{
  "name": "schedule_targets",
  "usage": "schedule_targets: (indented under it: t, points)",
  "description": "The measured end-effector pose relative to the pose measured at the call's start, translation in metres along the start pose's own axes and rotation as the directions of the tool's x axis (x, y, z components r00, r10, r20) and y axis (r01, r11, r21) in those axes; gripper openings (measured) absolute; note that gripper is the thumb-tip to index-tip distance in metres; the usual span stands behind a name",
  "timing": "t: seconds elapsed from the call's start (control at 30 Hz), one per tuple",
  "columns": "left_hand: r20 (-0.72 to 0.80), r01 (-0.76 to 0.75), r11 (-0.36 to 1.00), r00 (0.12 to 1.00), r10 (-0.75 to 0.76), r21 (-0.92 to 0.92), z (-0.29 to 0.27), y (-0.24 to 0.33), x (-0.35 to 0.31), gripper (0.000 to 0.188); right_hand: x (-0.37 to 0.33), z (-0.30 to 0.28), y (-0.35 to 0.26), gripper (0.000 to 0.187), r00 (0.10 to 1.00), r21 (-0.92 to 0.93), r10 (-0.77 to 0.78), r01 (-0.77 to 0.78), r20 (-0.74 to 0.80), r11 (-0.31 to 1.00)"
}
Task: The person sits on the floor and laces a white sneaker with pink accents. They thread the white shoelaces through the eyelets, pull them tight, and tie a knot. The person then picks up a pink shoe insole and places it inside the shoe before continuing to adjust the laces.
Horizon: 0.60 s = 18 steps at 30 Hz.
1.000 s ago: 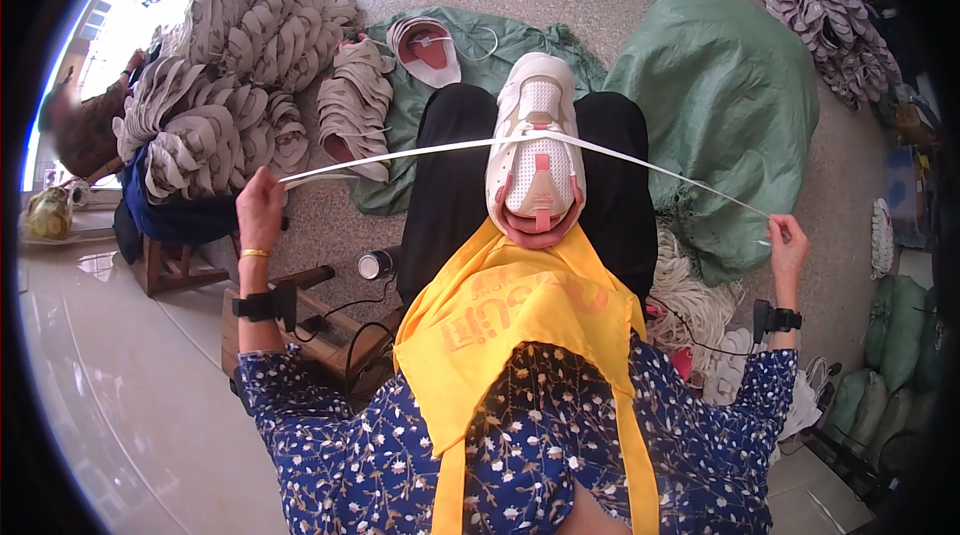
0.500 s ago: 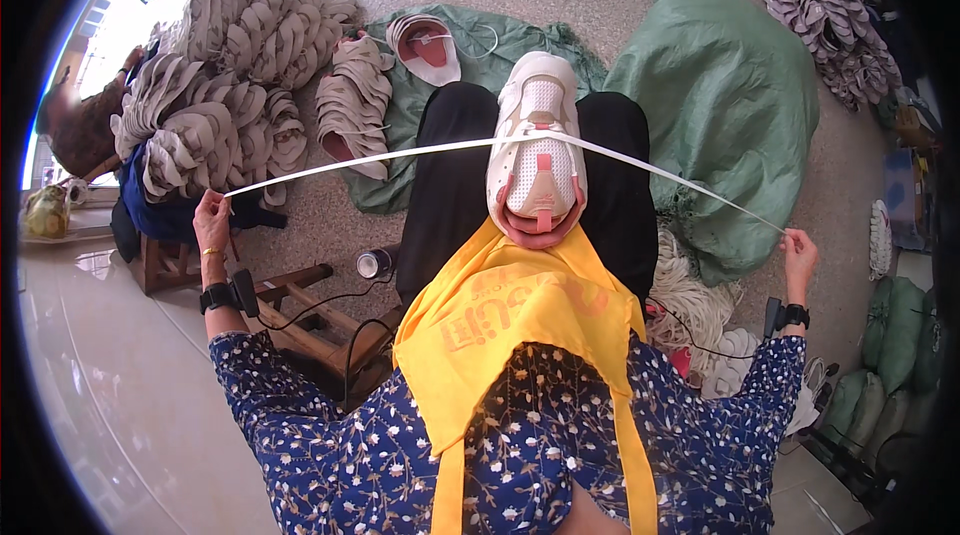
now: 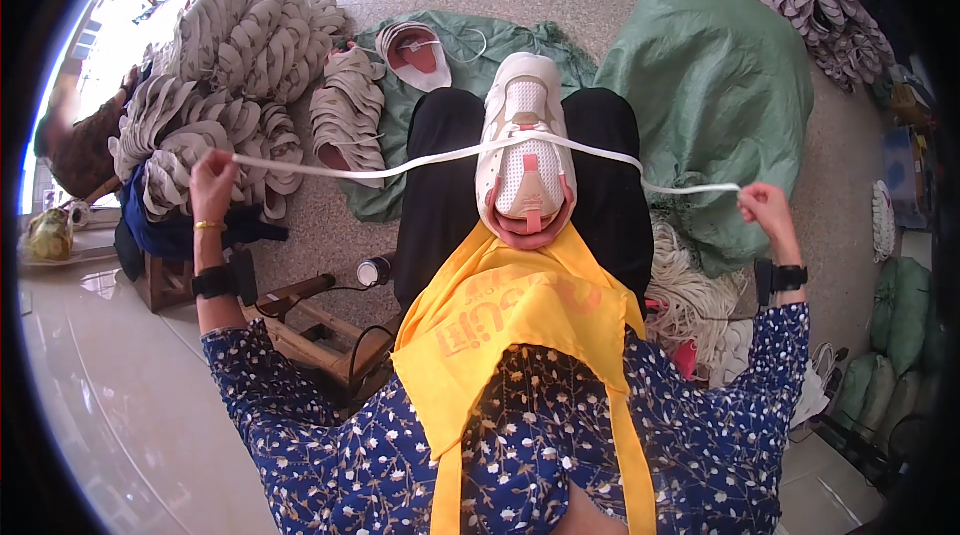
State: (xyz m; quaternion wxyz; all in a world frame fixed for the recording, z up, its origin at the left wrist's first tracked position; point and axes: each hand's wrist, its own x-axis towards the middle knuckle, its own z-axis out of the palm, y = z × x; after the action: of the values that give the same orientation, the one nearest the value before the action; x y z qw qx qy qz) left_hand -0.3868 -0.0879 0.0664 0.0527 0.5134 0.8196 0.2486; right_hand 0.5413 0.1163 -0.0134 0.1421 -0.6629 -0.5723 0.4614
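A white and beige shoe upper (image 3: 525, 150) with pink lining rests between my knees, toe pointing away from me. A flat white shoelace (image 3: 420, 163) runs through its eyelets near the middle and stretches out to both sides. My left hand (image 3: 212, 185) is closed in a pinch on the lace's left end. At the right, my right hand (image 3: 768, 210) pinches the other end. Both halves of the lace sag in soft curves. A yellow apron (image 3: 510, 305) covers my lap up to the shoe's heel.
Stacked grey shoe uppers (image 3: 255, 40) are heaped at the left. One loose upper (image 3: 415, 57) lies on a green sheet (image 3: 475, 40) ahead. A large green sack (image 3: 710, 95) stands right of my knees, above a heap of white laces (image 3: 690, 285). A wooden stool (image 3: 320, 335) is at lower left.
Both hands have moved up and away from me, the right also inward. The lace went from nearly taut to slack and curved. The view has shifted slightly.
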Motion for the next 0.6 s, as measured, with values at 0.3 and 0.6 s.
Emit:
schedule_targets:
  t: [0.3, 0.6]
  points:
    - [0.373, 0.292, 0.898, 0.914, -0.160, -0.330, 0.045, 0.113, -0.023, 0.007, -0.027, 0.039, -0.083, 0.015, 0.986, 0.811, -0.165, 0.106, -0.013, 0.575]
    - [0.769, 0.579, 0.520, 0.566, 0.297, -0.628, 0.132, 0.270, -0.119, 0.013, -0.057, 0.190, -0.206, 0.014, 0.869, 0.383, -0.383, 0.254, 0.313, 0.888]
